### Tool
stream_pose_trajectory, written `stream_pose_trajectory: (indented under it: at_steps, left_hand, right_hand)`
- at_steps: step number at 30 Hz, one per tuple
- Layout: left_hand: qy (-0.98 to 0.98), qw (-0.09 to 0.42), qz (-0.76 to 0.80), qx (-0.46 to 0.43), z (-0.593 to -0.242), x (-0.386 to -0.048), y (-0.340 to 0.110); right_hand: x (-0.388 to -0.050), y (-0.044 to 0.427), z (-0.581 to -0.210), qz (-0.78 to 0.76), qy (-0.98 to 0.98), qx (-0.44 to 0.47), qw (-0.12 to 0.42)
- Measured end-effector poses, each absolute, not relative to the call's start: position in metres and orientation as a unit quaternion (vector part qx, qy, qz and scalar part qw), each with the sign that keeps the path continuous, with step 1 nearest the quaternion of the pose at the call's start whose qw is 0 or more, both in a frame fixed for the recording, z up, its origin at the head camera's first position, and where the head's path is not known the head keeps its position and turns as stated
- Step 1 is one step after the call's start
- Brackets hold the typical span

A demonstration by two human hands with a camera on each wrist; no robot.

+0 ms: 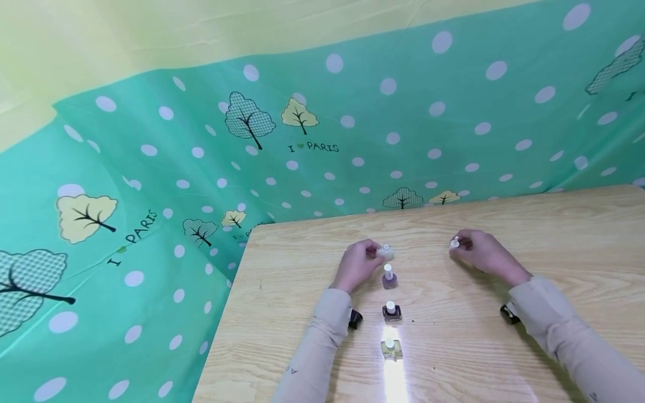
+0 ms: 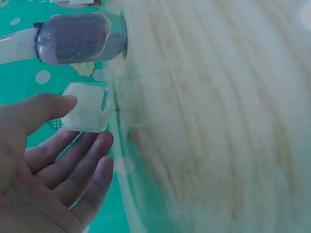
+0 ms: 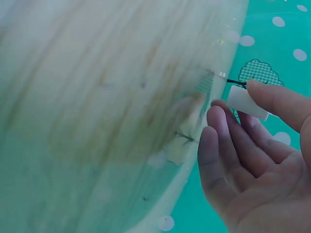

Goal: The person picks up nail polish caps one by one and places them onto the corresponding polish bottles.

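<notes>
My left hand (image 1: pixel 359 262) pinches a small nail polish bottle (image 2: pixel 86 108) of whitish polish between thumb and fingers. Its pale neck (image 1: pixel 386 247) points up, with no tall cap on it. Farther right, my right hand (image 1: pixel 476 250) holds a small white cap (image 3: pixel 247 102) between thumb and fingers, just above or at the table. Whether a brush hangs from it I cannot tell. Right by the left hand stands a purple nail polish bottle (image 1: pixel 389 280) with a white cap. Nearer me, in line, come a dark bottle (image 1: pixel 392 314) and a yellowish bottle (image 1: pixel 391 351), both white-capped.
The light wooden table (image 1: pixel 443 336) ends at the back and left against a green dotted curtain (image 1: pixel 353 134) printed with trees. Black wrist devices (image 1: pixel 355 319) sit at both sleeves. Bright glare lies on the tabletop below the yellowish bottle.
</notes>
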State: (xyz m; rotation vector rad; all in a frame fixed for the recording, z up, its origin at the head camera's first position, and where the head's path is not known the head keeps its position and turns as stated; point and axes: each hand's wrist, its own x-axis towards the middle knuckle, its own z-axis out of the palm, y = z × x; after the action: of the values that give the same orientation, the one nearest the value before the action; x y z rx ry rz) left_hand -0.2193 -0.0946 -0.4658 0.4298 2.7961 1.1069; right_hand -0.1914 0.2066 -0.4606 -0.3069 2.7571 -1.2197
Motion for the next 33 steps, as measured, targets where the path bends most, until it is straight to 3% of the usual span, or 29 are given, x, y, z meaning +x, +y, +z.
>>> stream_pose_trajectory:
  at_steps: [19, 33]
  left_hand:
    - [0.897, -0.030, 0.410, 0.160, -0.442, -0.201, -0.108]
    - [0.889, -0.091, 0.397, 0.210, -0.425, -0.176, -0.115]
  right_hand:
    - [-0.170, 0.202, -0.433, -0.385, 0.914, -0.120, -0.038]
    - [-0.146, 0.187, -0.415, -0.382, 0.897, -0.189, -0.121]
